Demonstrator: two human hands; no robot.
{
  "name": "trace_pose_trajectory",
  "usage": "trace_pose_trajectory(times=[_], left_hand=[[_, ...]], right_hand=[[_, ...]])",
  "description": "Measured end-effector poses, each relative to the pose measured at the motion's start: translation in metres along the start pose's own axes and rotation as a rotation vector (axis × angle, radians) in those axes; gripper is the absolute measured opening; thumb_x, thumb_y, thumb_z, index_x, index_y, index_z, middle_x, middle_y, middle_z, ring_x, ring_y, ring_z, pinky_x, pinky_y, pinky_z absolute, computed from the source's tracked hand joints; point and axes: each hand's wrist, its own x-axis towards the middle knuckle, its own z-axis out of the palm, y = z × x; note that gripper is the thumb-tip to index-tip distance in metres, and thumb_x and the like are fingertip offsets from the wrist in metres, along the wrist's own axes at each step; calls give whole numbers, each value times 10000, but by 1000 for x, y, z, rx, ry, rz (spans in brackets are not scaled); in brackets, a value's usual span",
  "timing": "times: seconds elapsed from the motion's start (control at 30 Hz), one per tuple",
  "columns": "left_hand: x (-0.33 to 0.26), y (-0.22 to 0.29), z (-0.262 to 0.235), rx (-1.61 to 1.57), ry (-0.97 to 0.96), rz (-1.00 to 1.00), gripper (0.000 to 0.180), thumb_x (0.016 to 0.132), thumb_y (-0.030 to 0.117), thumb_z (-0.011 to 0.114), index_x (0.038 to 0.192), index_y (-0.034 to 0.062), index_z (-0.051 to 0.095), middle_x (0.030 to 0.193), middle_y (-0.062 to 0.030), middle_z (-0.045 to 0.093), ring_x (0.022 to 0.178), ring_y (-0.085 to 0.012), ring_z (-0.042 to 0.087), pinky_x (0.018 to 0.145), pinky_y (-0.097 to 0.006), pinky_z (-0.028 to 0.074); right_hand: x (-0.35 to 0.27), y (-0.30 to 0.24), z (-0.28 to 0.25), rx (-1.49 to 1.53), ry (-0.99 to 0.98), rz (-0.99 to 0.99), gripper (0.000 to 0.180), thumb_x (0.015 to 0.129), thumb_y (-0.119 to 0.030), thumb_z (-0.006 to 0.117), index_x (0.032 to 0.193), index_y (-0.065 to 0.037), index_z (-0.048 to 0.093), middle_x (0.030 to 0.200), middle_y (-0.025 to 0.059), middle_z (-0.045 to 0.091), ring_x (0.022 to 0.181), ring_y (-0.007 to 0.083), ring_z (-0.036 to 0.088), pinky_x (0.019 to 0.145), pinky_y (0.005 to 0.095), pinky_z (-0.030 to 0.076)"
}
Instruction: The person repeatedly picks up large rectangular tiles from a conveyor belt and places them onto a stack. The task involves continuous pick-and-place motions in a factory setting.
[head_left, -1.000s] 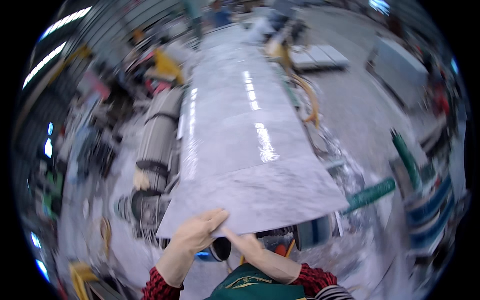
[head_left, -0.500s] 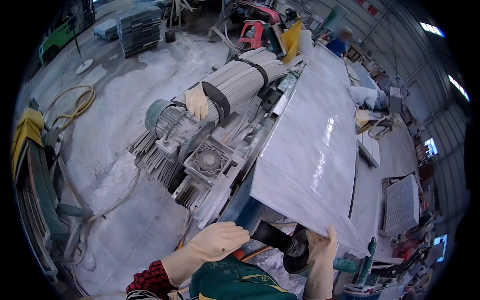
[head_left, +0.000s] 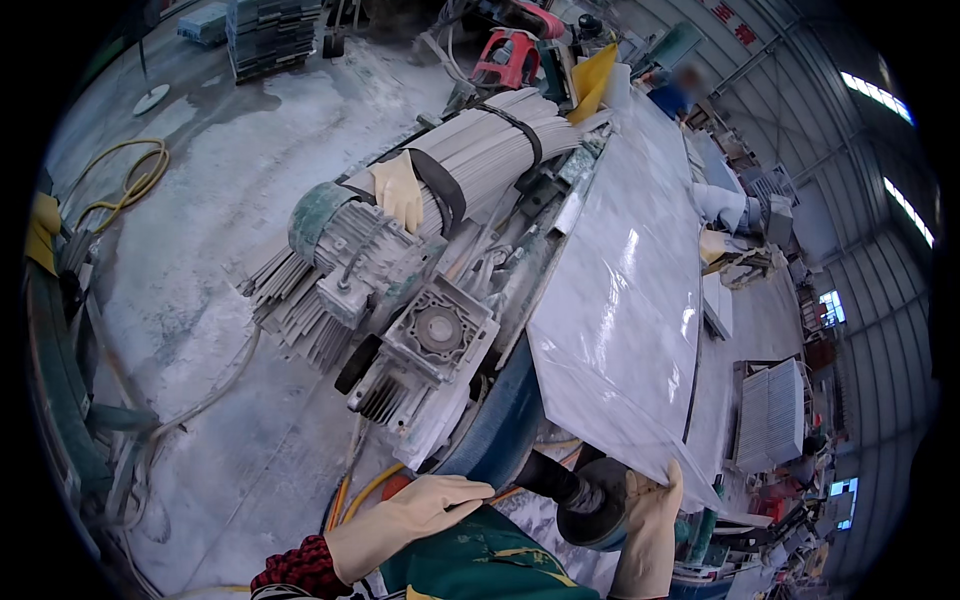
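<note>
A large, pale, glossy slab (head_left: 625, 310) stretches away from me, its near edge slanting down to the right. My right hand (head_left: 652, 515), in a cream rubber glove, grips that near edge close to its right end; some of its fingers are hidden. My left hand (head_left: 425, 515), gloved alike, holds nothing. Its fingers are stretched out in front of my green apron (head_left: 485, 560). Between the hands, a dark round cup-shaped part (head_left: 595, 510) on a black sleeve sits below the slab edge. A blue curved machine part (head_left: 500, 420) lies just beyond my left hand.
Left of the slab stands a dusty motor with a gearbox (head_left: 435, 325). Behind it lies a strapped bundle of grey strips (head_left: 470, 150) with a loose cream glove (head_left: 398, 190) on top. A yellow hose (head_left: 130, 185) coils on the floor. Another person (head_left: 672, 95) is at the far end.
The view has shifted, so the slab's near edge and the motor appear lower. My right hand keeps its grip on the slab edge. My left hand stays stretched out, slightly lower in view.
</note>
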Motion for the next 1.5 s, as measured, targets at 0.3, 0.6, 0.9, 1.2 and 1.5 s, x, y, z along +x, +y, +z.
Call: trace_pose_trajectory(times=[0.3, 0.6, 0.9, 1.2, 1.5], left_hand=[[7, -5, 16, -107, -9, -186, 296, 1034, 149, 632, 1302, 45, 703, 1273, -168, 730, 1171, -346, 695, 1015, -361, 545], [-3, 9, 9, -260, 423, -492, 279, 1037, 46, 600, 1276, -30, 720, 1216, -106, 761, 1151, -167, 680, 1000, -283, 507], [59, 53, -21, 264, 51, -117, 298, 950, -7, 696, 1243, -62, 703, 1222, -228, 730, 1112, -335, 727, 968, -370, 554], [272, -38, 82, 772, -526, 188, 645, 939, 445, 716, 1398, 11, 582, 1360, -219, 656, 1210, -389, 645, 1007, -441, 528], [271, 8, 111, 849, -623, -283, 563, 958, 552, 633, 1074, 15, 755, 953, -243, 732, 958, -427, 698, 849, -467, 537]], right_hand=[[-19, 7, 6, 107, -7, -6, 439, 988, -312, 654, 1350, -69, 598, 1337, 112, 700, 1183, 284, 711, 962, 468, 616], [-18, 86, -57, 360, 29, 267, 420, 1022, -256, 669, 1367, -43, 561, 1350, 125, 665, 1177, 302, 675, 995, 438, 596], [-57, 204, -123, 501, 13, 436, 397, 1051, -220, 651, 1386, -32, 549, 1374, 158, 649, 1299, 324, 616, 1125, 494, 507], [-97, 179, -143, -199, -278, 258, 464, 1075, -193, 602, 1470, 20, 485, 1413, 214, 604, 1322, 303, 597, 1170, 490, 457], [-87, 180, -142, 220, -119, 472, 390, 1054, -175, 621, 1389, 19, 576, 1349, 100, 637, 1214, 209, 645, 1040, 401, 530]])
